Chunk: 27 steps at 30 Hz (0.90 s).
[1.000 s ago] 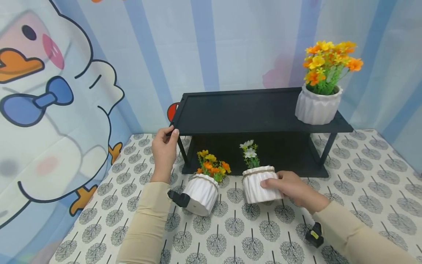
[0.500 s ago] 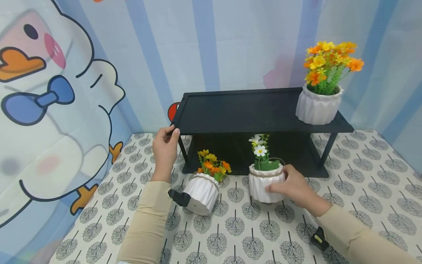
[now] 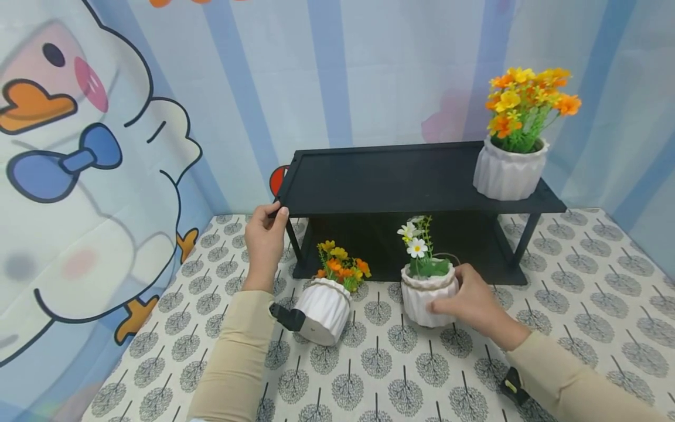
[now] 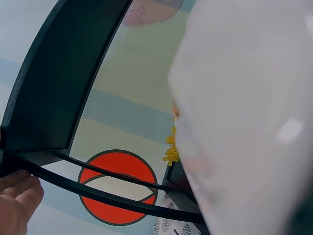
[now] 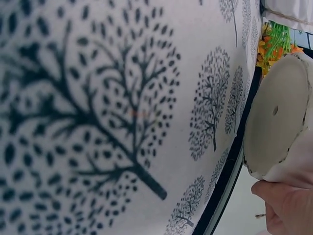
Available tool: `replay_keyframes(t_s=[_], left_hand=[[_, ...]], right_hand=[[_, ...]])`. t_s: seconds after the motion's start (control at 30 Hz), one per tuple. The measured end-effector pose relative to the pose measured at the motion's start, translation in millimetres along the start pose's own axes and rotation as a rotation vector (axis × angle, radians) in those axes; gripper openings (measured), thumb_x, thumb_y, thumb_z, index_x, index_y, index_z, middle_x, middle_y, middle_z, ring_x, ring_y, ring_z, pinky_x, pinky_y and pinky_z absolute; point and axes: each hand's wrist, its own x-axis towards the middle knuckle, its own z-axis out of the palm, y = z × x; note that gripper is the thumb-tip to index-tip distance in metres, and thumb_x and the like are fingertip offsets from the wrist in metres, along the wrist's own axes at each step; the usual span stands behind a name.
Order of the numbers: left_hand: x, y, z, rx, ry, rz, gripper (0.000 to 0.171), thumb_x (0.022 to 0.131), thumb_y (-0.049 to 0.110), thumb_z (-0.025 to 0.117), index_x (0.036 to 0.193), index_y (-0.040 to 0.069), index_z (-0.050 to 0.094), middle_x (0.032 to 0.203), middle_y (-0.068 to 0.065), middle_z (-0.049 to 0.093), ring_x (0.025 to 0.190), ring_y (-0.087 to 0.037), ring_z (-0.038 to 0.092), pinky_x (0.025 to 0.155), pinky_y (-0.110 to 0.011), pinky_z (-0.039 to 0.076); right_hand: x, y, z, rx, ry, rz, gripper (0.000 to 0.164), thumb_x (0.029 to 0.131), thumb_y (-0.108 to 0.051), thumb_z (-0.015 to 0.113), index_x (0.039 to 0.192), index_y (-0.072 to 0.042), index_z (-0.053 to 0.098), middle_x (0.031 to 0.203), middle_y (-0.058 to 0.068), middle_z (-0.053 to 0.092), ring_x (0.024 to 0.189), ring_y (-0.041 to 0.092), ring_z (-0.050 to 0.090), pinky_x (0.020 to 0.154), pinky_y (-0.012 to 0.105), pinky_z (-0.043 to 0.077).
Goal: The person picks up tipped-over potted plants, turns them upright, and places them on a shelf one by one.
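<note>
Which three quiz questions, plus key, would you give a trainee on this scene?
1. True or false: the left hand holds a flowerpot.
2. The right hand grips a pot with flowers of which colour? A) orange B) white C) purple
3. Count: how many potted plants stand on top of the black shelf?

Key: 1. False; it pinches the black shelf's corner. 2. B. 3. One, the orange-and-yellow plant.

head cam bright; l wrist: lens-bowed shelf [image 4: 58,73], blurry pot [image 4: 244,98] w/ glare.

The 3 pots [image 3: 420,303] are white, the shelf [image 3: 379,180] black.
</note>
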Motion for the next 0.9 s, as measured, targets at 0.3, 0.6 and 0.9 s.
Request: replay_keyframes(t_s=[0.3,0.6,0.9], left_hand=[[-1.1,0.0,0.0,0.003,-0.006,-0.006,0.030,0.093,0.025,0.057,0.118,0.009,0.060,0.122,-0.013,0.060,0.110,-0.022,0.057,0.090,-0.037,0.049],[-0.9,-0.9,-0.5,-0.007,-0.003,0.001,0.029,0.093,0.025,0.057,0.117,0.009,0.061,0.121,-0.014,0.060,0.110,-0.022,0.058,0.090,-0.037,0.049],[-0.3,-2.0,-0.2,-0.002,-0.001,0.015,0.030,0.093,0.026,0.057,0.117,0.008,0.061,0.122,-0.014,0.060,0.111,-0.023,0.058,0.091,-0.037,0.049]], right_hand=[[0.4,5.3,3.9,-0.019,0.031,-0.020,0.070,0.057,-0.017,0.083,0.109,0.009,0.044,0.105,0.021,0.051,0.094,0.031,0.054,0.077,0.038,0.050],[-0.5,7.4,6.7,-0.053,0.043,-0.040,0.073,0.057,-0.020,0.084,0.110,0.008,0.044,0.106,0.021,0.052,0.094,0.032,0.054,0.078,0.042,0.051],[0.3,9.5,8.4,-0.045,0.066,-0.088,0.071,0.056,-0.017,0.084,0.109,0.008,0.044,0.104,0.020,0.051,0.094,0.031,0.054,0.079,0.042,0.050]])
